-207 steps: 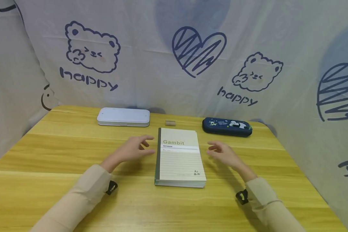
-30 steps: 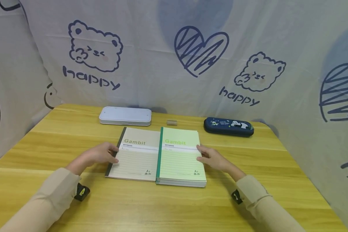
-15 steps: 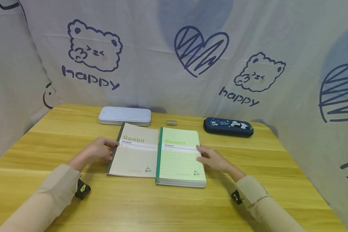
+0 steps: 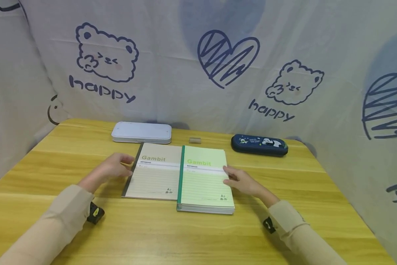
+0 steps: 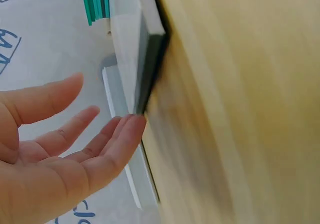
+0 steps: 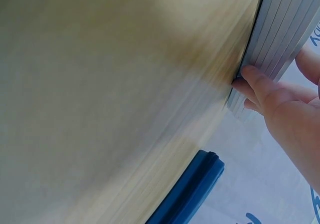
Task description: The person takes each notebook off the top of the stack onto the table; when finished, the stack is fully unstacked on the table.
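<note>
A pale grey notebook [image 4: 155, 176] with a dark spine lies flat on the left. Beside it, a stack of several notebooks is topped by a light green notebook [image 4: 206, 184] with a green spine. My left hand [image 4: 113, 167] is at the grey notebook's spine, its fingers loosely bent and thumb apart; in the left wrist view a fingertip [image 5: 137, 121] meets or nearly meets the spine. My right hand [image 4: 243, 180] rests against the stack's right side, and in the right wrist view its fingers [image 6: 260, 83] touch the layered page edges [image 6: 280, 28].
Behind the notebooks stand a white pencil case [image 4: 141, 132], a small brownish block [image 4: 195, 140] and a dark blue panda pencil case [image 4: 259, 145]. The wooden table [image 4: 198, 239] ends at a printed cloth [image 4: 172, 73]. The grey notebook's far edge is near the white case.
Earlier one stack with a grey notebook on top stood between my hands; now that notebook lies left of it. Lately it shifted slightly away from me, and my left fingers moved off its cover.
</note>
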A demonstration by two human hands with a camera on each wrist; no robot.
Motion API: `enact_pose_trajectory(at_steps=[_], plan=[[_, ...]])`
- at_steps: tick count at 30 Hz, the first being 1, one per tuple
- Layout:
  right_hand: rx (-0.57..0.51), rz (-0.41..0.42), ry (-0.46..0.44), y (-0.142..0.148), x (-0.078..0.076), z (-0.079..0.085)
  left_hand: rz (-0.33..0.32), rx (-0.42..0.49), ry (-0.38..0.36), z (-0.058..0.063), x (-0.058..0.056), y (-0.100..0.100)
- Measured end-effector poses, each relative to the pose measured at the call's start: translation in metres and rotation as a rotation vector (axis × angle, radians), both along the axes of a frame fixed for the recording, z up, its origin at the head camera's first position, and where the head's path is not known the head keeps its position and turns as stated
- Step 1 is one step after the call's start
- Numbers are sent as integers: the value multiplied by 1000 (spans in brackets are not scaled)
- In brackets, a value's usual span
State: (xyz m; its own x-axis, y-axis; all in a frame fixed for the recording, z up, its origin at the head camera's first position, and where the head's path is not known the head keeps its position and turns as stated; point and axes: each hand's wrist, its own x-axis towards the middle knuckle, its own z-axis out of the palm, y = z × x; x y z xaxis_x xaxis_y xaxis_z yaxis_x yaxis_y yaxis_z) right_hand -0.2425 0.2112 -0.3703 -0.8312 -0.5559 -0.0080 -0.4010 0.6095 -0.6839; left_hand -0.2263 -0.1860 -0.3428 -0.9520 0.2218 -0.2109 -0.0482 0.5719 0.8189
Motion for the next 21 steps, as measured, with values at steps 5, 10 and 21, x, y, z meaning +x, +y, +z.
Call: enact_pose_trajectory(at_steps=[5, 10, 21], plan=[[-20, -7, -21, 1, 1, 0, -25, 13, 68, 3, -1, 12], [-29, -20, -38, -1, 2, 0, -59, 72, 96, 3, -3, 26], [-3, -2, 2, 1, 0, -3, -73, 147, 16, -3, -8, 61]])
